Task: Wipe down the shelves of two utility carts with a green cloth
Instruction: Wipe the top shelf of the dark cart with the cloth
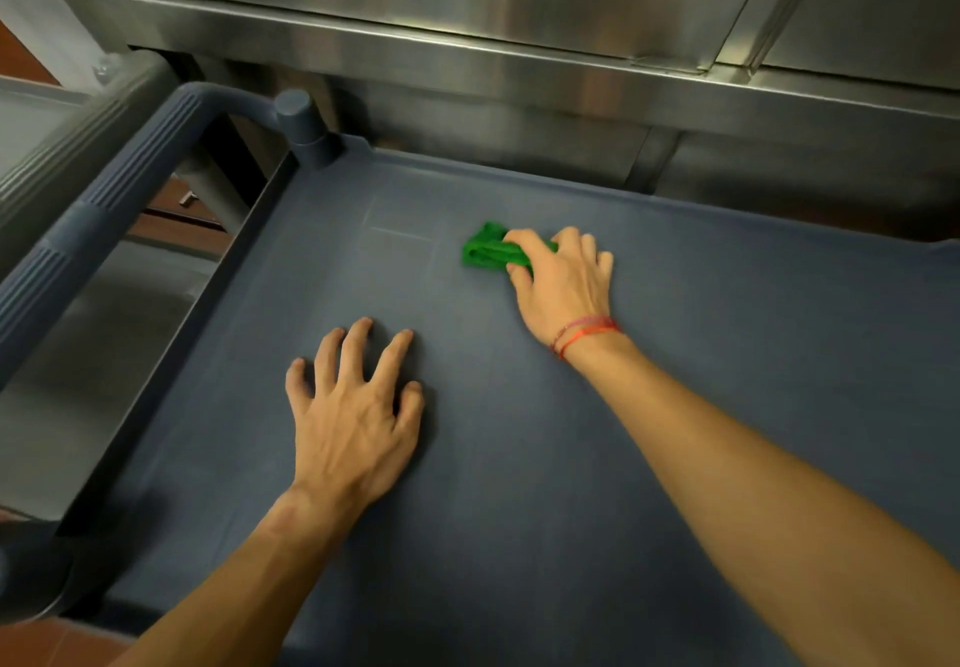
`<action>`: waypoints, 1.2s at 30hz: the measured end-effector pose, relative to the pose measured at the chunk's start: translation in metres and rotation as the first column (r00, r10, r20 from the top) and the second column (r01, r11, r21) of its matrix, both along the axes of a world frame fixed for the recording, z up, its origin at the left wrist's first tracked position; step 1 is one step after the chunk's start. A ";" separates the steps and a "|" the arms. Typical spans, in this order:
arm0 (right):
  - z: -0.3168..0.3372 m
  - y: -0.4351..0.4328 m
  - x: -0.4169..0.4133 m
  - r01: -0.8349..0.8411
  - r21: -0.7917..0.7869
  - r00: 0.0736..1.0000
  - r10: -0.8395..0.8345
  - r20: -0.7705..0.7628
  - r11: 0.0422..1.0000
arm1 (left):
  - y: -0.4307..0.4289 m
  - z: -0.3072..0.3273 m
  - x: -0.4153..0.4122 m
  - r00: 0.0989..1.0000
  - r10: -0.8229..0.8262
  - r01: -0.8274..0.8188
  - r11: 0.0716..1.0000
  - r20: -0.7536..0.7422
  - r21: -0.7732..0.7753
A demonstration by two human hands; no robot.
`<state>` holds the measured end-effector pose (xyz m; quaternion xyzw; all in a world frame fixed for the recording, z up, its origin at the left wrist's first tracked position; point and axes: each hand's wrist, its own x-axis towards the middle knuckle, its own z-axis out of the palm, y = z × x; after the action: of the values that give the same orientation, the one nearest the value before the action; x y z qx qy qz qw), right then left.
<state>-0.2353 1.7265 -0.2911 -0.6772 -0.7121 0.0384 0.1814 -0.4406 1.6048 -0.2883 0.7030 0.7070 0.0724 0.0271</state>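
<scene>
Green cloth (488, 249): bunched, lying on the top shelf (571, 458) of the dark blue-grey cart, centre of the frame, slightly above the middle.
Right hand (563, 284): fingers (519, 243) curled over the cloth's right end, gripping it against the shelf; red string bracelets (584, 331) circle the wrist.
Left hand (353, 406): fingers (358, 344) spread wide and slightly arched, tips pressing on the bare shelf, lower left of the cloth, well apart from it.
Cart handle (104, 188): ribbed bar, left edge of the frame, joined at a round post (298, 118).
Second cart (67, 126): grey, far left, just beside the handle.
Stainless steel cabinet (519, 17): fills the upper frame behind the shelf's far rim.
</scene>
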 end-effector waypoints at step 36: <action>-0.003 -0.033 0.011 -0.364 0.044 0.927 0.358 0.112 0.930 | 0.023 -0.008 0.017 0.998 0.035 -0.036 0.999 -0.049 -0.033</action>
<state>-0.2247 1.6937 -0.2937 -0.5295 -0.8337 0.0139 0.1562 -0.4239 1.6280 -0.2962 0.6913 0.7209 0.0438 0.0205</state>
